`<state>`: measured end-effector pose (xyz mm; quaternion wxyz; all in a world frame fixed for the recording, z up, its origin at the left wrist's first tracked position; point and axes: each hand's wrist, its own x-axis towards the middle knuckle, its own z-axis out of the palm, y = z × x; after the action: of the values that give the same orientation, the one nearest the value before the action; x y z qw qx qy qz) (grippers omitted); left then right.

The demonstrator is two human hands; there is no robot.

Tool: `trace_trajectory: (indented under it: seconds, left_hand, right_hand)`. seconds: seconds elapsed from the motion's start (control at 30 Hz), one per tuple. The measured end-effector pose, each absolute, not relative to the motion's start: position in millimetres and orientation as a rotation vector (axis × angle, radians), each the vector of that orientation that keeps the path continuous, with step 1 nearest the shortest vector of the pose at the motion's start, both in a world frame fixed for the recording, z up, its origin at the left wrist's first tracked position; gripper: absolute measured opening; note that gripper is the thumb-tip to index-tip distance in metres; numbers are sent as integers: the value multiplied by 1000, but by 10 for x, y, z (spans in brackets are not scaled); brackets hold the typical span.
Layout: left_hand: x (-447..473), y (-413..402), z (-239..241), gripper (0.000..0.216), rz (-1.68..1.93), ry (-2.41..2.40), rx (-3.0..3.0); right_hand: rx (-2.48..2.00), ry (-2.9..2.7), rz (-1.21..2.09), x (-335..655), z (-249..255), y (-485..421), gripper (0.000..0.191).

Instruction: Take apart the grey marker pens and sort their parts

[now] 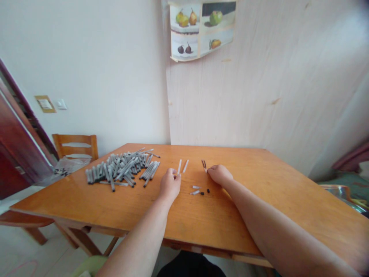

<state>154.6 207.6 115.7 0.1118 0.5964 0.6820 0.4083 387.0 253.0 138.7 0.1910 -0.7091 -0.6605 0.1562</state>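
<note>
My left hand (170, 185) has its thumb and fingers closed on the lower end of a translucent white pen barrel (179, 166). Just right of it lies a second pen barrel (186, 166). Thumb and fingers of my right hand (220, 174) pinch the near end of a thin dark pen refill (205, 164), which lies beside another refill (203, 164). Between my hands, closer to me, are a clear pen cap (196, 187), another clear piece (195, 192) and two small black plugs (202, 193).
A large heap of grey pens with black ends (121, 167) covers the table's left side, with a smaller row of pens (150, 172) at its right. The wooden table (288, 200) meets the wall at the back. A chair (75, 144) stands at the left.
</note>
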Motion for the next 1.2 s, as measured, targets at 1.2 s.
trace_trajectory:
  seconds: [1.2]
  left_hand:
    - [1625,2510,1337,10,847,2407,1853]
  right_hand:
    - [-1947,-1877,378,3899,1331,2494,34]
